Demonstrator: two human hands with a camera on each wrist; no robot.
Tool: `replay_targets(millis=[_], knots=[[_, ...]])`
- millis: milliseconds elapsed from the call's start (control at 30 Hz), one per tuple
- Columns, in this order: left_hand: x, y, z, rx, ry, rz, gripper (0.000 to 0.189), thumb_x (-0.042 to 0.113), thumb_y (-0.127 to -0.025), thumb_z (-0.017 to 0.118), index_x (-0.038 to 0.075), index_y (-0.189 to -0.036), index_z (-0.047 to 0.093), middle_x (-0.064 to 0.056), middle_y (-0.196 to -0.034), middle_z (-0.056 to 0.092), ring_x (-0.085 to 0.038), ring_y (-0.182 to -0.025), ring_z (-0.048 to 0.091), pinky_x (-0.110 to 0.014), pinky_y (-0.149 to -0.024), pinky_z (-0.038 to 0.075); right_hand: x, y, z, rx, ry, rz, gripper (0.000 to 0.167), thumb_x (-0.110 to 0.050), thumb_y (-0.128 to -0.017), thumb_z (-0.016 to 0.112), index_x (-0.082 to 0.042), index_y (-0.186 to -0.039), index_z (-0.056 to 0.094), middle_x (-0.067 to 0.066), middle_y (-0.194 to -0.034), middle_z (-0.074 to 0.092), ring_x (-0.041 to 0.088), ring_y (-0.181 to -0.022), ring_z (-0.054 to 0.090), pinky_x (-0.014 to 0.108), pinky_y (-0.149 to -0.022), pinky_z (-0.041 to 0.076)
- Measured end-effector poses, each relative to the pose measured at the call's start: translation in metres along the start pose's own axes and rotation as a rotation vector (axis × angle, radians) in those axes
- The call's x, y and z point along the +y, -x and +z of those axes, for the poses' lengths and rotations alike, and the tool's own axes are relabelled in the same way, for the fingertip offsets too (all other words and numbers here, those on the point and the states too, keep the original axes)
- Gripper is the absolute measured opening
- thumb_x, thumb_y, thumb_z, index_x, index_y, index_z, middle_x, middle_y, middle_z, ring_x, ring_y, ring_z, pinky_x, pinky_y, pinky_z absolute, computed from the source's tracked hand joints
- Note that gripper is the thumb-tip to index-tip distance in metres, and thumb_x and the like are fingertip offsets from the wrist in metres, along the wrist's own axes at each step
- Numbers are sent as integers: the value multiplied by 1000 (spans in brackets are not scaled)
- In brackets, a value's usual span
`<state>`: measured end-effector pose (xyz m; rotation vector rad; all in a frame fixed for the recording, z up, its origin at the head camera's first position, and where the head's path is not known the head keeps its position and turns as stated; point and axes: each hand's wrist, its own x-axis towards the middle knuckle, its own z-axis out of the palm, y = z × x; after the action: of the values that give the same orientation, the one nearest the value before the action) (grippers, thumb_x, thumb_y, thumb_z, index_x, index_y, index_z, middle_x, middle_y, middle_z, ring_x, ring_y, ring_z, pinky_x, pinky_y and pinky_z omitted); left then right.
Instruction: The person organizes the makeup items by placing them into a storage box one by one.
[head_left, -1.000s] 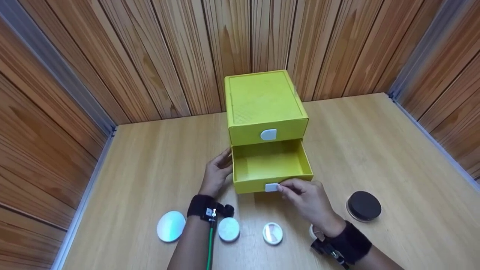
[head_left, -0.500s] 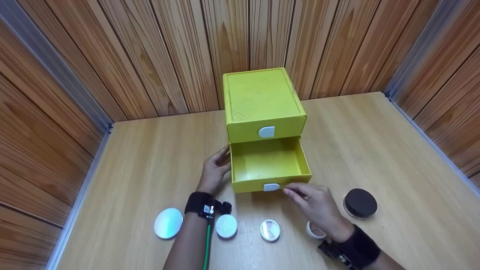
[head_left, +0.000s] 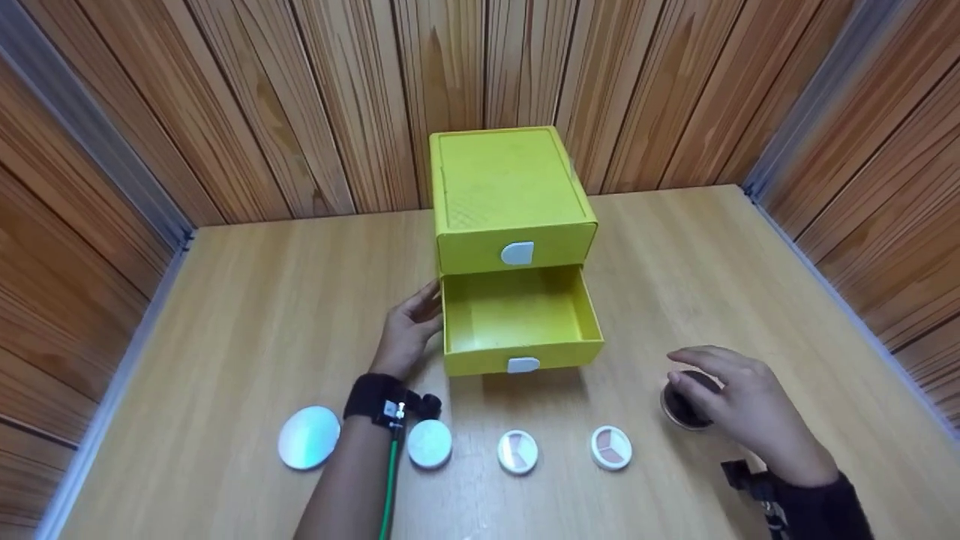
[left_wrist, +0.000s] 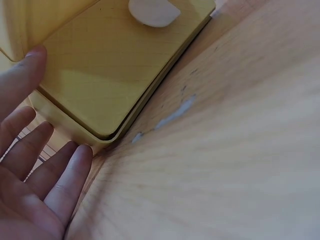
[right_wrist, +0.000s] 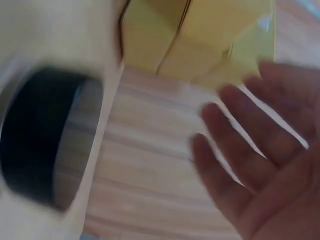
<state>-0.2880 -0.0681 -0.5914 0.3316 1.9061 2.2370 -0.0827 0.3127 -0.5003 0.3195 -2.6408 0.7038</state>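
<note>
A yellow two-drawer box stands near the back wall. Its lower drawer is pulled out, with a bare interior and a white tab on the front. My left hand rests at the box's left side, fingers extended; the left wrist view has the fingertips at the yellow edge. Over at the right, my right hand hovers by a round jar with a black lid. In the head view its fingers partly cover the jar. The right wrist view, blurred, has the fingers spread and apart from the jar.
Along the front of the table lie a shiny white disc, a round white container and two small round cases with three-part tops. Wood-panelled walls enclose the back and sides.
My right hand has let go of the lower drawer's front and moved right to the black-lidded jar. That uncovers the right-hand round case. The left hand stays at the box.
</note>
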Motion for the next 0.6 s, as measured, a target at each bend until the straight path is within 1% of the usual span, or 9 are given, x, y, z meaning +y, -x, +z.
replay_targets(millis=[67, 133, 167, 200, 233, 300, 400, 433, 600], knots=[[1, 0, -2, -3, -9, -3, 56, -6, -89, 65, 9, -142, 49, -12, -138, 54, -25, -123, 55, -31, -96, 48, 6, 7, 0, -135, 15, 99, 38, -25, -84, 78, -12, -119, 70, 6, -119, 67, 30, -111, 60, 38, -97, 46], [1, 1, -3, -10, -11, -13, 57, -7, -89, 65, 7, -142, 48, -14, -139, 53, -26, -123, 54, -31, -96, 48, 10, 14, 1, -261, 12, 187, 55, -37, -83, 78, -10, -129, 63, 13, -130, 59, 38, -120, 53, 55, -98, 42], [1, 3, -4, -10, -13, -21, 57, -7, -89, 64, 6, -142, 48, -14, -138, 54, -26, -123, 54, -31, -96, 48, 12, 17, 2, -316, 11, 227, 62, -40, -82, 78, -9, -133, 60, 15, -134, 55, 41, -123, 49, 60, -98, 39], [1, 3, -4, -10, -16, -25, 57, -8, -89, 64, 5, -142, 47, -14, -138, 53, -27, -123, 54, -31, -96, 48, 13, 19, 2, -359, 12, 254, 69, -43, -80, 79, -9, -135, 57, 18, -137, 52, 44, -124, 47, 63, -98, 38], [0, 4, -5, -9, -18, -29, 57, -8, -89, 64, 5, -142, 47, -14, -138, 54, -27, -123, 54, -31, -97, 48, 15, 20, 3, -389, 17, 273, 73, -42, -78, 80, -8, -138, 55, 19, -138, 50, 45, -124, 46, 63, -98, 39], [0, 6, -5, -6, -29, -33, 57, -7, -89, 64, 6, -142, 47, -13, -138, 54, -26, -123, 54, -30, -96, 48, 17, 22, 5, -417, 22, 293, 77, -37, -75, 84, -8, -139, 54, 19, -137, 49, 44, -121, 49, 61, -95, 42], [2, 5, -6, 2, -48, -35, 56, -4, -90, 65, 9, -142, 49, -9, -139, 54, -23, -122, 55, -29, -97, 48, 19, 21, 7, -423, 46, 286, 77, -27, -70, 88, -9, -137, 55, 17, -133, 51, 41, -114, 54, 57, -89, 47], [3, 5, -5, 5, -53, -33, 57, -4, -90, 66, 10, -142, 49, -7, -139, 54, -22, -122, 55, -29, -97, 48, 20, 20, 7, -421, 51, 283, 76, -23, -69, 89, -9, -136, 57, 16, -132, 51, 40, -113, 54, 56, -89, 48], [5, -1, -1, -3, -56, -24, 58, 0, -90, 67, 15, -143, 49, -3, -141, 52, -20, -123, 54, -28, -98, 46, 25, 16, 2, -431, 72, 277, 74, -15, -67, 89, -11, -134, 60, 14, -130, 50, 37, -111, 55, 53, -88, 48]])
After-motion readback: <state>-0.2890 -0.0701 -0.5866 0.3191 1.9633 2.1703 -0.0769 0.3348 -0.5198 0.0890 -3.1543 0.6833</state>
